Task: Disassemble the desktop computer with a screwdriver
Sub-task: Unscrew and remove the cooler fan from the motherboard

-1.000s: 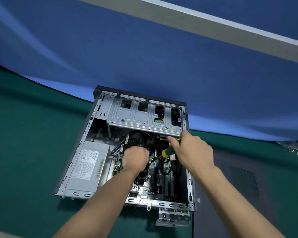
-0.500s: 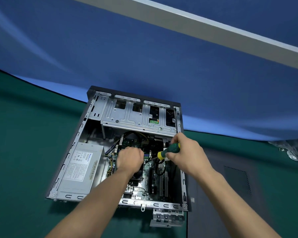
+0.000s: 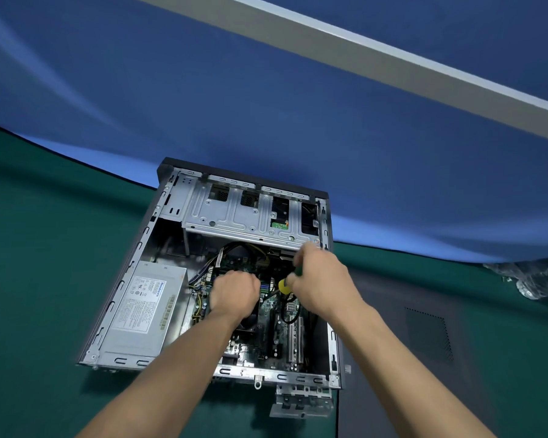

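Note:
The open desktop computer case [image 3: 130, 279] lies on its side on the green table, its motherboard [image 3: 266, 327] exposed. My right hand [image 3: 320, 282] grips a screwdriver [image 3: 287, 284] with a green and yellow handle, its shaft angled down-left toward the board. My left hand [image 3: 234, 292] is curled knuckles-up over the board's middle, covering the part beneath it; whether it holds anything is hidden. A silver power supply [image 3: 146, 308] sits in the case's left half, and a metal drive cage [image 3: 244, 216] spans the far end.
The removed dark side panel [image 3: 408, 343] lies flat to the right of the case. A loose metal bracket [image 3: 301, 403] sits at the case's near right corner. Crumpled clear plastic [image 3: 532, 279] lies at the far right. A blue backdrop rises behind the table.
The view has shifted, so the case sits lower left in frame. My right hand has turned on the screwdriver handle, now hiding more of it. The left hand stays over the board.

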